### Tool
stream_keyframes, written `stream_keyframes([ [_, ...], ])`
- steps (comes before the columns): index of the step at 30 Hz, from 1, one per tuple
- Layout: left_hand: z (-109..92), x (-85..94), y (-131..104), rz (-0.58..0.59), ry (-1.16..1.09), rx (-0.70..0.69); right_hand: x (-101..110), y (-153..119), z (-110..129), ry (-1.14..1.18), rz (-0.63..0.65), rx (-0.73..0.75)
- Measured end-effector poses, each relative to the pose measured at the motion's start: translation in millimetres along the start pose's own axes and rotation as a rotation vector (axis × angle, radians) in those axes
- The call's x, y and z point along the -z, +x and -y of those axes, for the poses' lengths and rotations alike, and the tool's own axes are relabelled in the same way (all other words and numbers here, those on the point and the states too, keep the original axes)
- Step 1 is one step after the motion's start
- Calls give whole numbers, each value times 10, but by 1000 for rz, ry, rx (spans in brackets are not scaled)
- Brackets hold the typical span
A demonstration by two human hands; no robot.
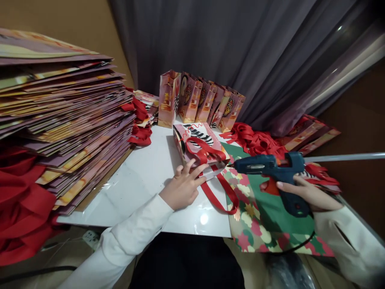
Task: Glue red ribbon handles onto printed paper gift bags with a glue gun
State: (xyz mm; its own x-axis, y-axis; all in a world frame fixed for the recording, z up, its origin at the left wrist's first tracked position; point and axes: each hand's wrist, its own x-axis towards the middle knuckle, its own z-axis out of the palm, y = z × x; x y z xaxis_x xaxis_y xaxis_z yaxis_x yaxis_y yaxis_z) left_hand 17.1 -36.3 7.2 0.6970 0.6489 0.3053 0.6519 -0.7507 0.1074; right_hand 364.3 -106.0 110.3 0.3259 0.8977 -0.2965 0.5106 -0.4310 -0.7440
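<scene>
A pink patterned paper bag [195,138] lies on its side on the white table, its open end facing me. Red ribbon [221,196] runs over the bag and loops down onto the table. My left hand [185,186] rests at the bag's near edge, fingers spread over the ribbon and the rim. In my right hand [296,192] is a blue glue gun [258,164], a finger at its orange trigger. The gun's tip is close to the bag's right corner, and a clear glue stick [343,157] sticks out behind it.
A tall stack of flat bags [75,116] fills the left. Several upright bags [170,100] stand at the back, with heaped red ribbon [255,140] to their right. A green patterned sheet [270,212] covers the table's right part. The gun's cord [300,245] hangs by its edge.
</scene>
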Motion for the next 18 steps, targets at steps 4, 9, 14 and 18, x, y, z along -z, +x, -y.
stream_keyframes([
  [4,-18,-45,43,-142,105,61,-7,46,-398,352,72,-206],
  [9,-20,-69,63,-268,216,96,-51,184,-694,435,139,-159],
  [14,-14,-88,73,-309,328,67,-29,336,-880,362,119,-93],
  [18,-18,-104,101,-373,346,40,37,491,-946,85,-55,-124],
])
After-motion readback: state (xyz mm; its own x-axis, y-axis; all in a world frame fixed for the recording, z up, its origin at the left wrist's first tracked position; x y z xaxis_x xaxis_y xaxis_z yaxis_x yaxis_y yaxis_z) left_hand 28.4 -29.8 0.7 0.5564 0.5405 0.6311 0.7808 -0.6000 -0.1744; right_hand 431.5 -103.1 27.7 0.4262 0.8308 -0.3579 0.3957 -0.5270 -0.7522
